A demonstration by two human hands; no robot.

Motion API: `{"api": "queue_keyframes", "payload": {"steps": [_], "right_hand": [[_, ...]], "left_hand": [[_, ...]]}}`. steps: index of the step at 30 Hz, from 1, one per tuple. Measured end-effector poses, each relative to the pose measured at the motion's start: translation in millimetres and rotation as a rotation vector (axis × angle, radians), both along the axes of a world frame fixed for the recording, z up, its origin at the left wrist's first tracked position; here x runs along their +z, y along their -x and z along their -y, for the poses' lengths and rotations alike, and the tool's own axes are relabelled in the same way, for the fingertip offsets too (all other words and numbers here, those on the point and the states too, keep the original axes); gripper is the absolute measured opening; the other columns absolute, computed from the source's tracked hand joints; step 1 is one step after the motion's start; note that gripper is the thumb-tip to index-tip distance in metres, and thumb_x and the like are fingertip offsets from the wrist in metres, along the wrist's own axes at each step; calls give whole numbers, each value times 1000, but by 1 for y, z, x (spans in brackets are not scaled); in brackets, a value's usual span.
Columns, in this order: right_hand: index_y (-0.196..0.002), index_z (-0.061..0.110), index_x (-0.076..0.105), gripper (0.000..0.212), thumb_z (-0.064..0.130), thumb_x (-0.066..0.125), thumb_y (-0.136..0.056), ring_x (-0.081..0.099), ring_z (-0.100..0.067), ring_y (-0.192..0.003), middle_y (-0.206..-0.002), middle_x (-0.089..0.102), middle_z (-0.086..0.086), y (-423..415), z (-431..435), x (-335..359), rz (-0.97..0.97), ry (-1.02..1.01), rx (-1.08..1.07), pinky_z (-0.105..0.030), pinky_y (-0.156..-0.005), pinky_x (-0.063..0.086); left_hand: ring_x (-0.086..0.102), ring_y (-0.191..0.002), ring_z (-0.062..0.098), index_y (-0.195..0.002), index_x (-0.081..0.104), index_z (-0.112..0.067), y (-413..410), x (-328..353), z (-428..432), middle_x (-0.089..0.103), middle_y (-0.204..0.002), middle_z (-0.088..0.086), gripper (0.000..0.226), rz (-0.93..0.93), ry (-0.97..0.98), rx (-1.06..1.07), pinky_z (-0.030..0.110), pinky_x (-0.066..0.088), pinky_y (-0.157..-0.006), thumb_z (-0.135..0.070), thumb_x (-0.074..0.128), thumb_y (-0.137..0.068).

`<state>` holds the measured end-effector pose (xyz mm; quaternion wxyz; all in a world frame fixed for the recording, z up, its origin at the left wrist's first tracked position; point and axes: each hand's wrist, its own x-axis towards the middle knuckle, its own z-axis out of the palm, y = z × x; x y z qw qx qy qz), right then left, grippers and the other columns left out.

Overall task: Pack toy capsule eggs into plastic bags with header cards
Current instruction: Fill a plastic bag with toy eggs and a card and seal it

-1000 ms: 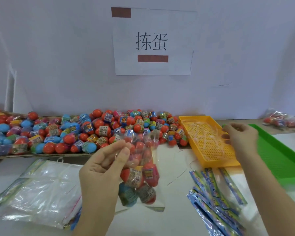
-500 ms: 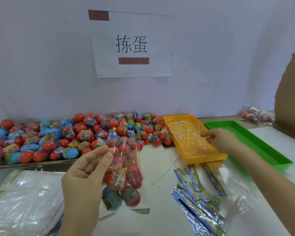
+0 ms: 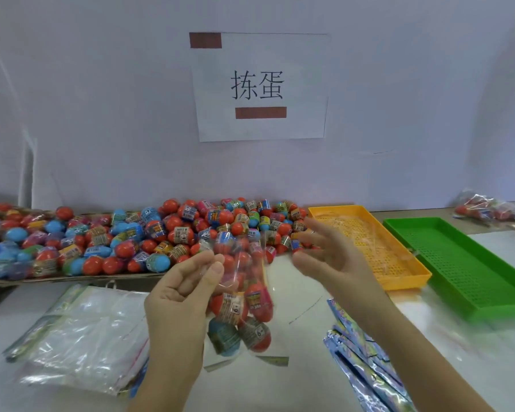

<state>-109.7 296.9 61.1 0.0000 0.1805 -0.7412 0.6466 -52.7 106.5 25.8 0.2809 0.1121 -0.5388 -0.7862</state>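
Tabletop [image 3: 283, 391] white, wall [image 3: 101, 114] pale; left hand [image 3: 176, 301] pinches egg bag [image 3: 241, 307], right hand [image 3: 324, 260] fingers spread.

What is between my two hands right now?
The head view shows the clear bag of capsule eggs hanging between them; the left hand pinches its upper edge, the right hand is open beside its other side.

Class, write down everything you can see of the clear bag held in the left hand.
The clear bag is thin, glossy, crinkled plastic, hanging upright, with a printed strip along its bottom. At least four capsule eggs fill its lower half, red, pink and blue-green. The left hand pinches its upper left edge; the open right hand is beside its top, contact unclear.
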Motion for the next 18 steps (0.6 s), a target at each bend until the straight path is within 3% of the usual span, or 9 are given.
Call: {"api": "queue_keyframes", "payload": {"steps": [1, 3, 4, 6, 9, 12, 15, 18], "right_hand": [[-115, 44, 58, 58, 53, 80, -63, 68, -5, -93, -111, 67, 13, -4, 17, -2, 128, -20, 138, -25, -71, 56], [-98, 35, 71, 28, 41, 79, -72, 72, -13, -83, -98, 74, 4, -8, 44, -9, 245, 7, 286, -26, -61, 57], [-91, 30, 74, 13, 33, 77, -78, 72, -17, -79, -93, 75, -1, -8, 54, -12, 255, 37, 267, -28, -58, 56], [-83, 27, 76, 4, 25, 73, -81, 72, -20, -77, -87, 75, -4, -6, 63, -19, 271, 95, 187, -29, -58, 55], [-82, 27, 76, 8, 29, 74, -75, 72, -19, -75, -86, 75, -3, -2, 61, -25, 283, 175, 161, -26, -58, 54], [-84, 26, 76, 24, 39, 72, -64, 72, -19, -73, -84, 75, -3, -1, 54, -26, 263, 223, 148, -29, -55, 55], [-93, 23, 75, 38, 45, 73, -62, 73, -21, -82, -92, 75, -3, -2, 51, -26, 294, 216, 166, -39, -64, 59], [-105, 17, 71, 55, 44, 78, -57, 72, -23, -88, -98, 74, -3, -1, 49, -27, 335, 197, 198, -46, -74, 60]], "left_hand": [[75, -84, 20, -86, 79, -27, 0, 0, 0, 77, -91, 4, 25, -11, -5, 4, 22, 58, -62, -23, 76, -61], [75, -84, 19, -84, 79, -29, 0, 1, 1, 77, -91, 4, 23, 1, -3, 24, 21, 58, -64, -22, 75, -62], [75, -84, 19, -83, 79, -29, 1, 1, 2, 77, -90, 3, 23, 23, -17, 33, 22, 58, -63, -22, 75, -62], [74, -83, 23, -88, 78, -23, 3, 1, 5, 77, -94, 7, 27, 71, -120, 3, 31, 60, -62, -27, 76, -62], [71, -93, 37, -104, 73, -11, 2, 3, 11, 73, -104, 17, 44, 185, -97, -208, 49, 59, -75, -42, 76, -73], [71, -88, 37, -98, 76, -8, 1, 4, 10, 73, -102, 21, 37, 230, -53, -376, 44, 61, -70, -28, 81, -67], [72, -69, 25, -84, 78, -9, 1, 3, 8, 74, -87, 18, 26, 233, -56, -337, 31, 57, -54, -19, 76, -60], [71, -67, 21, -79, 77, -10, 2, 1, 9, 74, -81, 15, 19, 216, -54, -305, 29, 56, -53, -17, 73, -62]]}}
